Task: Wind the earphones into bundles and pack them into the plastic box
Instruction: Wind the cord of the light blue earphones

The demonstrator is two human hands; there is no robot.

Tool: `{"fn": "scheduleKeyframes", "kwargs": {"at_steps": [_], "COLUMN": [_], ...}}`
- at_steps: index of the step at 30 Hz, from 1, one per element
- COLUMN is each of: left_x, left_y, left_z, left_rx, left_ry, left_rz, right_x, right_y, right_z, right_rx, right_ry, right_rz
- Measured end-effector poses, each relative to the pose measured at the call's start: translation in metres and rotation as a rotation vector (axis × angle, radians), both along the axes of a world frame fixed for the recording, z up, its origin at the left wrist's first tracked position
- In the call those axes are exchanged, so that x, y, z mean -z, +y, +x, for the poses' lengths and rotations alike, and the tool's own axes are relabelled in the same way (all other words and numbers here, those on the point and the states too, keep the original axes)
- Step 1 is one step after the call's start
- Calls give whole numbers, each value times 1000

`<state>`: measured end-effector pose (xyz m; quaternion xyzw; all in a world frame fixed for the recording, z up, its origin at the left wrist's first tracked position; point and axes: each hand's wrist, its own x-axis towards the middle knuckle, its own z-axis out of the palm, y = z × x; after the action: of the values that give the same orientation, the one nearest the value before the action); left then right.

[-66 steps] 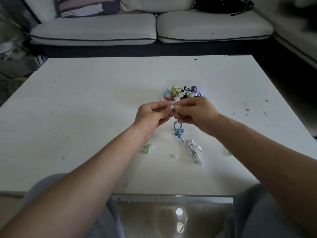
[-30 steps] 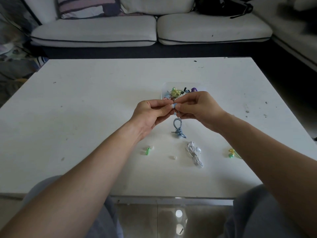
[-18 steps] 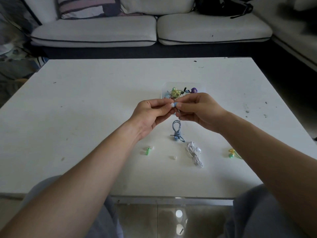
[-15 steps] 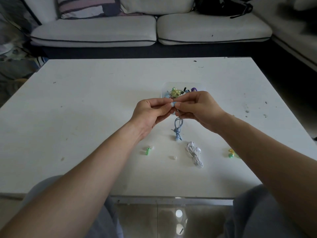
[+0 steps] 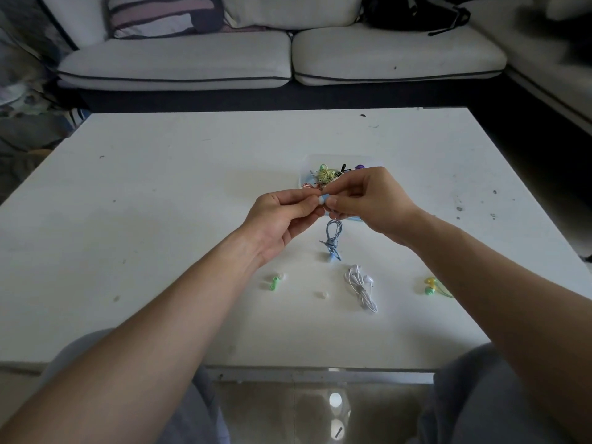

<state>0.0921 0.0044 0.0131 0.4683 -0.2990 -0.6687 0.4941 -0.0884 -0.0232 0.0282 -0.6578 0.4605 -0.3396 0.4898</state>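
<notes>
Head view: pinching the blue earphones point(image 5: 332, 238) by a pale earbud point(image 5: 323, 199), left hand point(image 5: 282, 216) and right hand point(image 5: 368, 200) both clamped on it, dangling the rest just in front of the plastic box point(image 5: 339, 157) (already part-filled). Worth keeping loops taut while securing the end.

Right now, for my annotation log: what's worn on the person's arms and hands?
The left forearm and right forearm are bare, with no sleeves in view. The left hand and right hand have no gloves; no ring, watch or band shows. Grey trousers cover the knees.
</notes>
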Motion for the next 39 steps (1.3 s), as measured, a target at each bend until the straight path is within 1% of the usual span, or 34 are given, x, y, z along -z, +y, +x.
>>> {"fn": "scheduleKeyframes", "kwargs": {"at_steps": [4, 10, 13, 15, 18, 23, 25, 28, 31, 39], "left_x": [2, 6, 6, 5, 2, -4, -7, -7, -5, 0], "left_y": [1, -1, 0, 1, 2, 1, 1, 2, 2, 3], "left_z": [-4, -7, -8, -9, -8, -4, -2, 0, -2, -7], "left_rx": [-17, -74, -82, -88, -73, -10, 25, 56, 20, -42], "left_ry": [14, -80, -104, -83, 0, 27, 21, -23, -75, -298], "left_rz": [10, -120, -163, -168, -132, -69, -46, -40, -75, -209], "right_x": [2, 6, 6, 5, 3, 0, -2, -4, -2, 6], "right_y": [-1, 4, 5, 7, 6, 3, 2, 0, 0, 0], "right_z": [-2, 6, 9, 10, 7, 1, -2, -4, -2, 4], "right_rx": [1, 96, 105, 77, 23, -47, -75, -77, -31, 96], "right_ry": [19, -165, -242, -292, -337, -310, -282, -180, -108, 34], "right_rz": [5, 175, 241, 278, 338, 368, 345, 275, 200, 14]}}
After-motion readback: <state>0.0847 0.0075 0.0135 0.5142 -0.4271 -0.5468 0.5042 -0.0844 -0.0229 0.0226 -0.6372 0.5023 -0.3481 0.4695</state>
